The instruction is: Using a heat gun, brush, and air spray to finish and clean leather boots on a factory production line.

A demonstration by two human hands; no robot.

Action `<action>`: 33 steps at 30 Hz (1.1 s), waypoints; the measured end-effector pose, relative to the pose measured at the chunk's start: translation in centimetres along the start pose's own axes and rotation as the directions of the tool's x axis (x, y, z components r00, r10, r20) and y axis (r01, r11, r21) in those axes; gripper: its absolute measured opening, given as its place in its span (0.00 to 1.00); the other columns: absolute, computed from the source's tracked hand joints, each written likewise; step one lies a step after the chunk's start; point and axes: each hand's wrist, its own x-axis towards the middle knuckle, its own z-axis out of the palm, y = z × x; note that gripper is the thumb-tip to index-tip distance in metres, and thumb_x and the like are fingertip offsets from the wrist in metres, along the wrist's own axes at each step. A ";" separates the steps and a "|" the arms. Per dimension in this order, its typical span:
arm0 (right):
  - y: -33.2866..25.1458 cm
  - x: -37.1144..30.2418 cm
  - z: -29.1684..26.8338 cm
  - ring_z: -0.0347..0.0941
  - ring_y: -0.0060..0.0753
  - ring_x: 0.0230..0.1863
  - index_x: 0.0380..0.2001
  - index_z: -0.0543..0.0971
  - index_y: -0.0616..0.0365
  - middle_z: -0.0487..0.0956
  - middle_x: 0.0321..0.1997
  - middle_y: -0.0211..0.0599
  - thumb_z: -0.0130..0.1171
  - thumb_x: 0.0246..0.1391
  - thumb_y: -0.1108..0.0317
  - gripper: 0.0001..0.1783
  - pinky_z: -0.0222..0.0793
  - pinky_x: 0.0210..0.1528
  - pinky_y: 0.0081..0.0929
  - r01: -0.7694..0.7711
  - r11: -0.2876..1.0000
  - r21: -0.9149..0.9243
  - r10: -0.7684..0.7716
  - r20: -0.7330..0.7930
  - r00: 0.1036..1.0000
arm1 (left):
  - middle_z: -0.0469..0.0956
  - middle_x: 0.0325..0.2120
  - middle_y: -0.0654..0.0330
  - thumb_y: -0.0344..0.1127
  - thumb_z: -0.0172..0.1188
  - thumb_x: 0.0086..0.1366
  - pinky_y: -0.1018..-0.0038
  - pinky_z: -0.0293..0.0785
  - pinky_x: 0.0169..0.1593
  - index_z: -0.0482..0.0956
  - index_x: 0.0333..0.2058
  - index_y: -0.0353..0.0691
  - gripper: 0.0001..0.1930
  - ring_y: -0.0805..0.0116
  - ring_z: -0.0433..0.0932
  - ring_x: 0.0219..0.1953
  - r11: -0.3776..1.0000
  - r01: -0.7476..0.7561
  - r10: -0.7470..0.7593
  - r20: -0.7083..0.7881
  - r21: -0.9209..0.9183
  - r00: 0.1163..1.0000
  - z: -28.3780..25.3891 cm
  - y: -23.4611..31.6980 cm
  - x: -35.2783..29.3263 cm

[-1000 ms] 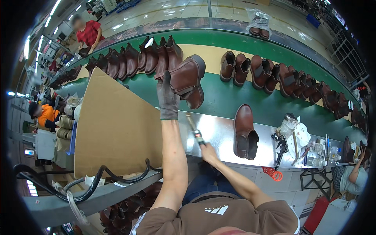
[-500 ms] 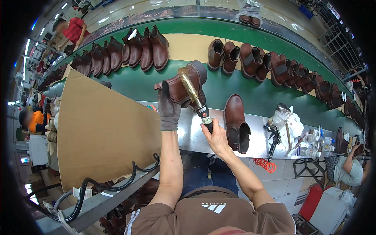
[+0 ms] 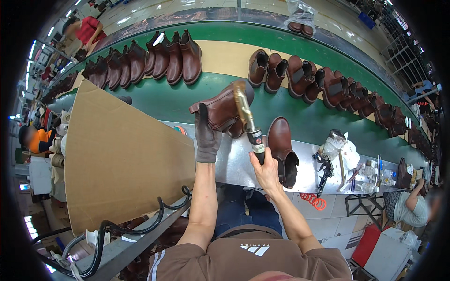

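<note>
Gripping brown boot in gloved left hand; holding brass-ended tool in right hand, overlapping boot in view. Noting second boot at right.

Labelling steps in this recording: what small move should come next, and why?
Probably a short pass of the brass-nozzled tool along the held boot. The gloved left hand supports the boot, while the right hand grips the tool, its nozzle overlapping the boot in view. Contact is unclear.
</note>
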 end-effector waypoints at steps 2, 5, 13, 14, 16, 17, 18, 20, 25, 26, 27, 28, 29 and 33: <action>0.0 0.2 -0.4 0.74 0.60 0.26 0.31 0.65 0.65 0.75 0.20 0.57 0.59 0.53 0.62 0.17 0.67 0.25 0.43 0.018 1.000 0.009 -0.018 -0.021 1.000 | 0.69 0.52 0.55 0.44 0.49 0.68 0.63 0.69 0.56 0.63 0.54 0.39 0.21 0.63 0.70 0.53 1.000 0.011 -0.011 -0.015 0.013 1.000 -0.1 0.1 0.1; 0.0 0.5 -0.4 0.74 0.60 0.26 0.32 0.65 0.65 0.75 0.21 0.58 0.59 0.53 0.62 0.17 0.67 0.24 0.44 0.062 0.998 0.011 -0.061 -0.043 0.997 | 0.69 0.52 0.54 0.45 0.49 0.67 0.62 0.69 0.57 0.64 0.53 0.39 0.21 0.62 0.70 0.53 0.999 0.030 -0.029 -0.025 0.032 0.999 -0.6 0.2 0.2; 1.8 1.7 1.3 0.72 0.66 0.26 0.32 0.62 0.65 0.74 0.20 0.59 0.58 0.53 0.64 0.18 0.67 0.23 0.51 0.166 0.956 -0.242 -0.185 -0.057 0.981 | 0.70 0.52 0.54 0.45 0.48 0.68 0.63 0.68 0.57 0.65 0.53 0.37 0.21 0.61 0.70 0.54 0.999 0.032 -0.031 -0.036 0.027 0.999 -1.6 -0.9 0.5; 1.9 1.6 1.4 0.72 0.66 0.26 0.32 0.62 0.65 0.74 0.21 0.59 0.58 0.53 0.64 0.18 0.66 0.23 0.51 0.165 0.957 -0.239 -0.185 -0.064 0.981 | 0.70 0.52 0.54 0.45 0.48 0.68 0.63 0.69 0.57 0.65 0.54 0.37 0.21 0.61 0.70 0.54 0.978 -0.029 0.038 -0.041 0.204 0.998 -2.1 -1.3 0.5; 2.0 1.6 1.5 0.72 0.66 0.26 0.32 0.62 0.65 0.74 0.21 0.59 0.59 0.53 0.64 0.18 0.66 0.23 0.51 0.161 0.958 -0.236 -0.182 -0.070 0.981 | 0.70 0.52 0.53 0.45 0.47 0.68 0.63 0.69 0.57 0.65 0.54 0.38 0.21 0.61 0.70 0.54 0.923 -0.083 0.104 -0.036 0.375 0.994 -3.0 -1.8 0.6; 2.0 1.7 1.5 0.72 0.67 0.27 0.32 0.62 0.64 0.74 0.21 0.59 0.59 0.53 0.64 0.18 0.66 0.23 0.51 0.152 0.959 -0.238 -0.173 -0.068 0.983 | 0.70 0.52 0.53 0.45 0.47 0.68 0.63 0.69 0.56 0.64 0.54 0.38 0.22 0.61 0.70 0.54 0.859 -0.137 0.156 0.003 0.494 0.988 -3.5 -1.8 0.7; 2.2 1.7 1.4 0.72 0.67 0.27 0.32 0.62 0.64 0.73 0.21 0.60 0.59 0.53 0.64 0.18 0.66 0.23 0.51 0.141 0.960 -0.242 -0.162 -0.068 0.984 | 0.70 0.51 0.53 0.45 0.47 0.68 0.63 0.70 0.56 0.64 0.54 0.38 0.22 0.61 0.70 0.53 0.777 -0.188 0.199 0.049 0.601 0.979 -3.2 -1.9 0.7; 2.4 1.7 1.3 0.72 0.65 0.25 0.32 0.62 0.65 0.73 0.20 0.60 0.59 0.52 0.64 0.18 0.68 0.23 0.51 0.146 0.953 -0.267 -0.172 -0.079 0.982 | 0.70 0.51 0.53 0.45 0.47 0.68 0.63 0.71 0.55 0.64 0.54 0.38 0.22 0.61 0.71 0.53 0.932 -0.083 0.107 -0.049 0.352 0.993 -2.5 -2.0 0.9; 2.1 1.8 0.8 0.73 0.63 0.24 0.32 0.62 0.66 0.74 0.19 0.59 0.59 0.51 0.64 0.19 0.69 0.23 0.52 0.130 0.946 -0.296 -0.165 -0.095 0.982 | 0.73 0.46 0.58 0.43 0.54 0.65 0.72 0.73 0.48 0.68 0.50 0.39 0.19 0.69 0.74 0.47 0.998 0.021 -0.012 -0.160 0.057 0.987 -0.9 -2.1 1.2; 2.0 1.8 0.7 0.73 0.63 0.24 0.32 0.63 0.66 0.74 0.20 0.59 0.59 0.52 0.64 0.18 0.69 0.23 0.51 0.119 0.947 -0.300 -0.155 -0.098 0.983 | 0.73 0.46 0.58 0.43 0.54 0.65 0.72 0.72 0.49 0.68 0.50 0.39 0.19 0.69 0.73 0.47 0.997 0.024 -0.014 -0.140 0.073 0.990 -0.8 -2.1 1.3; 1.8 1.7 0.6 0.73 0.64 0.24 0.32 0.63 0.66 0.74 0.20 0.60 0.59 0.52 0.63 0.18 0.69 0.23 0.50 0.108 0.947 -0.303 -0.144 -0.101 0.984 | 0.73 0.46 0.58 0.44 0.53 0.66 0.71 0.72 0.50 0.68 0.50 0.39 0.19 0.69 0.73 0.47 0.996 0.027 -0.016 -0.120 0.089 0.993 -0.9 -2.1 1.3; 1.6 1.7 0.6 0.73 0.64 0.24 0.32 0.63 0.66 0.74 0.20 0.60 0.59 0.52 0.63 0.18 0.69 0.23 0.50 0.115 0.947 -0.300 -0.151 -0.100 0.983 | 0.73 0.46 0.58 0.44 0.53 0.66 0.71 0.72 0.50 0.68 0.50 0.39 0.19 0.69 0.73 0.47 0.996 0.020 -0.009 -0.117 0.091 0.993 -1.8 -2.2 1.4; 1.3 1.6 0.4 0.73 0.65 0.25 0.33 0.64 0.66 0.74 0.21 0.60 0.59 0.52 0.63 0.18 0.68 0.23 0.49 0.091 0.978 -0.185 -0.105 -0.070 0.992 | 0.72 0.46 0.58 0.44 0.52 0.66 0.71 0.72 0.50 0.68 0.49 0.38 0.19 0.69 0.73 0.48 0.974 -0.050 0.077 -0.118 0.219 0.990 -3.3 -2.6 1.5; 1.9 -0.7 1.1 0.70 0.30 0.14 0.38 0.68 0.64 0.73 0.17 0.36 0.56 0.56 0.64 0.14 0.65 0.16 0.28 -0.094 0.937 0.336 0.159 -0.171 0.972 | 0.70 0.50 0.54 0.45 0.48 0.68 0.63 0.68 0.57 0.64 0.54 0.37 0.22 0.61 0.71 0.52 0.986 -0.078 0.098 -0.141 0.144 0.985 -0.6 -0.7 2.9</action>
